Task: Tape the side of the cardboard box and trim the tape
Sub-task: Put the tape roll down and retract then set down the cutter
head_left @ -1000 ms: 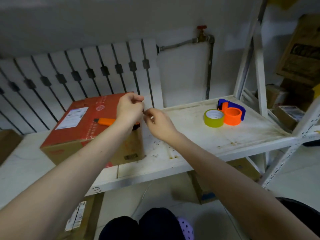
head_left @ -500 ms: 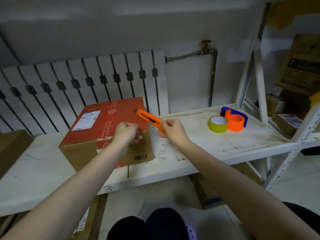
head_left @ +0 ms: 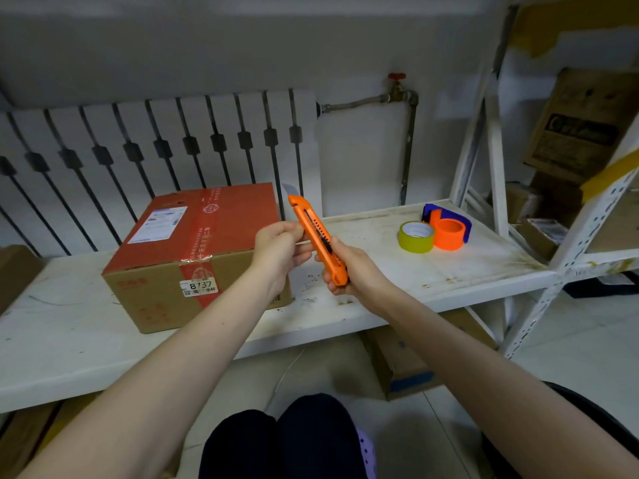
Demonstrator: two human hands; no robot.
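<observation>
A cardboard box [head_left: 166,295] with a red top and red tape down its front stands on the white shelf [head_left: 397,271]. In front of its right corner I hold an orange utility knife [head_left: 316,236] upright, blade end up and extended. My right hand [head_left: 349,271] grips the lower handle. My left hand [head_left: 280,247] pinches the knife's middle from the left. Both hands are just right of the box, above the shelf.
A yellow-green tape roll [head_left: 416,236] and an orange roll in a blue dispenser [head_left: 449,229] sit to the right. A white radiator [head_left: 155,150] and a pipe with a red valve [head_left: 397,88] stand behind. Shelf uprights [head_left: 491,133] and cardboard boxes [head_left: 584,122] fill the right side.
My hands left the box's corner. My right hand picked the knife off the box top and raised it upright; my left hand joined it on the knife. The view shifted down and left.
</observation>
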